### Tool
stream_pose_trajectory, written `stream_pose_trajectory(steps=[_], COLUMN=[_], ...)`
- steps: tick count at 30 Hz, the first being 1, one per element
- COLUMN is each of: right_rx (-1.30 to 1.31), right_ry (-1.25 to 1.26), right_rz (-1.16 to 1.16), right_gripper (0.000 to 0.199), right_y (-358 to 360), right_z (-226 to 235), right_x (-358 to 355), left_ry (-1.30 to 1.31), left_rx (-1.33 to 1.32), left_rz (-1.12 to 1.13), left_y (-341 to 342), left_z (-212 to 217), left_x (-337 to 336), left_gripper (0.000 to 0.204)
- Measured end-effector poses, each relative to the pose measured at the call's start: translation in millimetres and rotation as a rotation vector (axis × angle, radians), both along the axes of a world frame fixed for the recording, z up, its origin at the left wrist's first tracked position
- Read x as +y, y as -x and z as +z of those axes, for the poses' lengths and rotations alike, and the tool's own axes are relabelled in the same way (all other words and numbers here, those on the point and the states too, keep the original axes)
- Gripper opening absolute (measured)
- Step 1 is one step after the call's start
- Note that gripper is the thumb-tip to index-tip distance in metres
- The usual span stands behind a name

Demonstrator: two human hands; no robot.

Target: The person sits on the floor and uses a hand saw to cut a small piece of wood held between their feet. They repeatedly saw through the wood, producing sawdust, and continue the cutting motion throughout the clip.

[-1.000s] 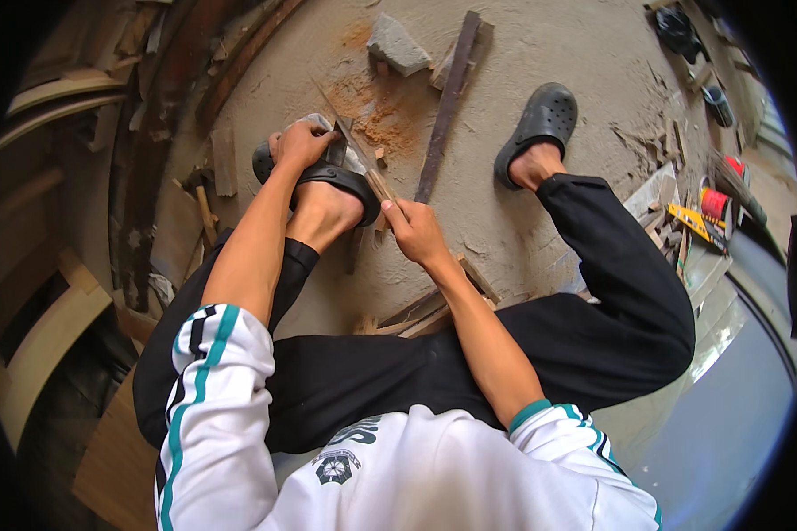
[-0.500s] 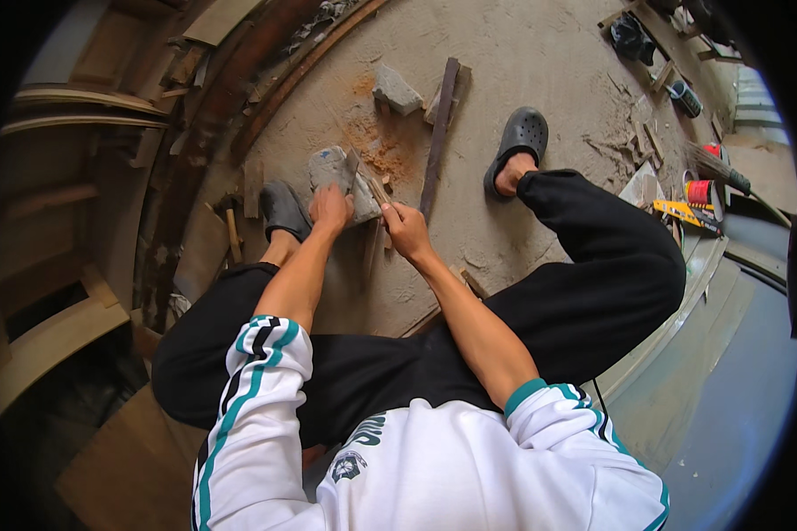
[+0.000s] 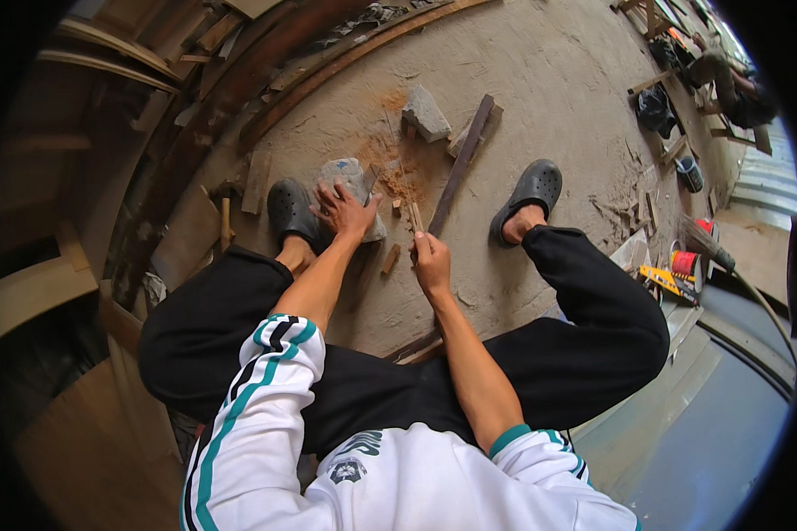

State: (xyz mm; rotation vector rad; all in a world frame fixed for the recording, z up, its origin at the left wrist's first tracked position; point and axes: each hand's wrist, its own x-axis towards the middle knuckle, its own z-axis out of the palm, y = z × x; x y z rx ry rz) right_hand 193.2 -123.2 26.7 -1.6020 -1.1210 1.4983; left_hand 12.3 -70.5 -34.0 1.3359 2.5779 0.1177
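1. Grey stone (image 3: 356, 190): rough, irregular chunk, lies on concrete floor w/ orange sawdust just beside it; left hand (image 3: 344, 211) spread flat on top, fingers splayed.
2. Small wood stick (image 3: 415, 218): short, pale, thin strip, held near upright, tilted slightly; right hand (image 3: 431, 262) closed around its lower end, upper end sticks out just right of the stone.

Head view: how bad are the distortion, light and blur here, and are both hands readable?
Head view: strong fisheye bending, black corners, the long plank looks curved; even daylight on the floor, left side dark in shadow; no glare; left hand on the grey stone and right hand gripping a small wood piece are both sharp.
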Motion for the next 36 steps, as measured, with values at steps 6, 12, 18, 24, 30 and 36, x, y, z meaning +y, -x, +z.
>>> stream_pose_trajectory(steps=[6, 12, 18, 24, 30, 36], right_rx=[-0.039, -0.031, -0.027, -0.013, 0.002, -0.016], right_ry=[-0.024, -0.013, -0.005, -0.017, -0.022, -0.016], right_rz=[0.022, -0.016, -0.046, -0.074, -0.062, -0.084], right_gripper=[0.040, 0.040, 0.041, 0.040, 0.041, 0.043], right_y=[-3, -7, -13, -14, -10, -21], right_z=[3, 12, 4, 2, 9, 21], right_x=[-1, 8, 8, 1, 0, -2], left_ry=[0.112, 0.213, 0.158, 0.168, 0.151, 0.229], left_rx=[-0.237, -0.274, -0.181, -0.222, -0.196, -0.166], left_rz=[0.231, 0.035, -0.544, -0.765, -0.500, -0.452], left_y=[4, 11, 12, 35, 15, -14], left_z=[-6, -9, -4, -9, -14, -8], left_x=[35, 33, 27, 20, 19, 37], left_gripper=[0.130, 0.125, 0.120, 0.112, 0.109, 0.110])
